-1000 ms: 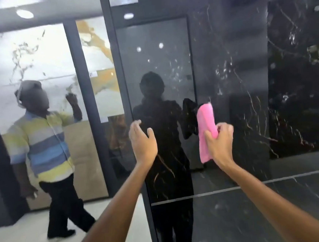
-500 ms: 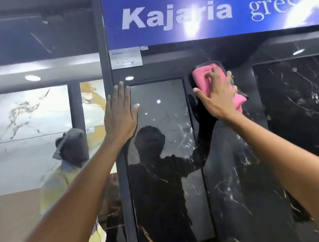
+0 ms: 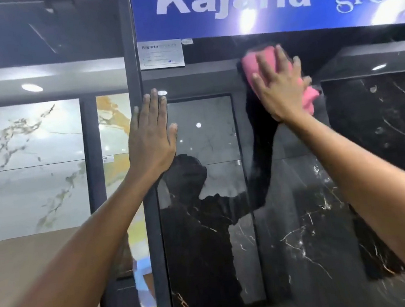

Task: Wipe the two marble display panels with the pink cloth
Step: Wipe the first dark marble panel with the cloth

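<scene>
Glossy black marble with white veins fills the right and centre of the frame as a display panel point(image 3: 304, 217), bounded on its left by a dark vertical frame post point(image 3: 152, 234); pale marble slabs point(image 3: 25, 161) are seen at the left. Both arms are raised from the lower corners. The left hand point(image 3: 150, 139) is laid flat at centre, fingers straight and together, pointing up, across the post's edge and the panel. The right hand point(image 3: 279, 86), at upper right, is pressed open with fingers spread over the pink cloth point(image 3: 310, 98), which is held against the panel's top just below a blue sign point(image 3: 267, 2). "Kajaria" and "grès" are read there in white. A small label plate point(image 3: 161, 54) beneath its left end bears "Kajaria"; its finer print is illegible.
</scene>
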A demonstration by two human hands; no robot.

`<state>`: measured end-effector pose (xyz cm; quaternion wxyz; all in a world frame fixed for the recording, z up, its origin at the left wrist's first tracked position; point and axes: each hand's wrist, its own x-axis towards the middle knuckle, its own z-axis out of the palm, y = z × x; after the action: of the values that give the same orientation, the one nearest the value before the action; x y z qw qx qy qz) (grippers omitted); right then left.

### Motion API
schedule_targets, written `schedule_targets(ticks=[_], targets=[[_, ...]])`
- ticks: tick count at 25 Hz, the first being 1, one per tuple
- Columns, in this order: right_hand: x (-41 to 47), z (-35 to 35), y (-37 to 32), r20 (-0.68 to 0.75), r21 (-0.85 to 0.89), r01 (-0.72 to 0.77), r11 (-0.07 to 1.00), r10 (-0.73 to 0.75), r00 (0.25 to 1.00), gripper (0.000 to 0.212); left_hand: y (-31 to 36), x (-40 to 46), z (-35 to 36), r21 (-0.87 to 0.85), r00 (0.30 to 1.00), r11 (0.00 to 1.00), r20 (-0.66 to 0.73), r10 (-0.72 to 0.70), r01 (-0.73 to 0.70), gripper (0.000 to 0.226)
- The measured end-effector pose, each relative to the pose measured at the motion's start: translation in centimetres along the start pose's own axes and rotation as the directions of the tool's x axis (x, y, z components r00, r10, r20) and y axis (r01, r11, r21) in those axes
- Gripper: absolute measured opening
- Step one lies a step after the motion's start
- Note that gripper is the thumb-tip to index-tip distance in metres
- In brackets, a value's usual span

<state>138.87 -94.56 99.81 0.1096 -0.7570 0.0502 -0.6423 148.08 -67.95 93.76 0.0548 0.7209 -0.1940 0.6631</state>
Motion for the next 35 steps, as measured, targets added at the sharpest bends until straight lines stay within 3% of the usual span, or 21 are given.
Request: schedule_targets(ticks=[1, 3, 5, 6, 7, 9, 11, 12, 14, 16, 18, 20, 21, 24, 26, 27, 29, 31, 32, 33, 35], targets=[[0.7, 0.4, -1.8, 0.002, -0.043, 0.01, 0.999, -0.01, 1.0, 0.051, 0.1, -0.1, -0.1, 0.005, 1.0, 1.0, 0.01, 0.003, -0.003, 0.064], [-3.5, 2.4, -4.0, 0.061, -0.121, 0.347, 0.93, -0.342, 0.938, 0.054, -0.3, -0.1, -0.8, -0.029, 0.999, 0.999, 0.015, 0.037, -0.036, 0.063], [-11.2, 4.2, -3.0, 0.155, -0.133, 0.719, 0.683, -0.702, 0.695, 0.055, -1.7, 1.0, -2.3, -0.103, 0.995, 0.99, -0.013, 0.097, -0.098, 0.06], [-13.5, 4.5, -1.5, 0.196, -0.141, 0.797, 0.587, -0.773, 0.603, 0.055, -2.6, 2.3, -3.0, -0.115, 0.99, 0.984, -0.027, 0.137, -0.139, 0.059], [-13.2, 4.4, -0.1, 0.184, -0.158, 0.81, 0.565, -0.789, 0.586, 0.055, -3.7, 4.0, -3.6, -0.109, 0.982, 0.976, -0.018, 0.186, -0.187, 0.06], [-7.2, 3.2, 0.6, 0.027, -0.158, 0.608, 0.778, -0.612, 0.79, 0.057, -5.6, 7.2, -4.2, -0.075, 0.957, 0.956, 0.039, 0.288, -0.284, 0.067], [1.2, 0.9, -1.3, -0.044, -0.039, 0.221, 0.974, -0.223, 0.974, 0.057, -6.2, 8.6, -3.6, -0.034, 0.929, 0.932, 0.075, 0.361, -0.36, 0.072], [4.1, -0.1, -2.8, -0.031, -0.011, 0.123, 0.992, -0.123, 0.992, 0.056, -6.3, 8.7, -3.2, -0.019, 0.922, 0.925, 0.078, 0.38, -0.38, 0.072], [4.8, 0.4, -6.1, -0.011, -0.085, 0.217, 0.972, -0.219, 0.976, 0.057, -6.6, 8.5, -3.0, -0.013, 0.912, 0.916, 0.086, 0.4, -0.4, 0.072], [-1.3, 2.7, -8.2, 0.074, -0.104, 0.507, 0.856, -0.501, 0.862, 0.06, -6.7, 8.3, -3.3, -0.035, 0.913, 0.917, 0.085, 0.4, -0.398, 0.071], [-9.6, 5.2, -7.2, 0.154, -0.052, 0.791, 0.609, -0.778, 0.609, 0.059, -6.7, 8.4, -3.4, -0.046, 0.914, 0.918, 0.083, 0.397, -0.394, 0.071], [-11.4, 5.4, -4.6, 0.19, -0.103, 0.906, 0.409, -0.886, 0.422, 0.055, -6.5, 8.3, -3.3, -0.041, 0.912, 0.917, 0.09, 0.4, -0.398, 0.07], [-9.4, 5.1, -4.0, 0.142, -0.141, 0.896, 0.421, -0.887, 0.439, 0.055, -6.6, 8.3, -3.3, -0.036, 0.911, 0.915, 0.086, 0.403, -0.401, 0.07], [-1.0, 2.5, -6.5, -0.007, -0.098, 0.49, 0.866, -0.493, 0.87, 0.059, -6.7, 8.3, -3.2, -0.042, 0.912, 0.915, 0.075, 0.404, -0.402, 0.068], [-1.3, 3.1, -9.2, 0.013, -0.068, 0.38, 0.922, -0.38, 0.925, 0.06, -6.9, 8.3, -3.3, -0.07, 0.912, 0.915, 0.076, 0.402, -0.397, 0.067], [-4.0, 4.1, -9.8, 0.006, -0.075, 0.485, 0.871, -0.486, 0.874, 0.059, -6.9, 8.2, -3.4, -0.074, 0.911, 0.914, 0.076, 0.405, -0.4, 0.066], [-12.0, 6.3, -9.0, 0.076, -0.079, 0.805, 0.587, -0.802, 0.592, 0.056, -6.8, 8.1, -3.4, -0.058, 0.913, 0.916, 0.077, 0.4, -0.396, 0.064], [-16.3, 6.6, -6.3, 0.242, -0.05, 0.956, 0.288, -0.925, 0.292, 0.052, -6.6, 8.0, -3.6, -0.042, 0.923, 0.927, 0.091, 0.375, -0.372, 0.062], [-15.2, 6.6, -5.4, 0.247, -0.053, 0.974, 0.219, -0.942, 0.226, 0.053, -6.4, 8.0, -3.7, -0.037, 0.925, 0.93, 0.099, 0.367, -0.365, 0.062], [-12.8, 6.1, -5.4, 0.215, -0.078, 0.959, 0.272, -0.935, 0.283, 0.054, -6.3, 7.9, -3.7, -0.033, 0.924, 0.93, 0.105, 0.368, -0.367, 0.063], [-7.5, 4.8, -7.5, 0.12, -0.118, 0.778, 0.617, -0.769, 0.628, 0.057, -6.3, 7.8, -3.8, -0.025, 0.917, 0.925, 0.12, 0.38, -0.379, 0.066]])
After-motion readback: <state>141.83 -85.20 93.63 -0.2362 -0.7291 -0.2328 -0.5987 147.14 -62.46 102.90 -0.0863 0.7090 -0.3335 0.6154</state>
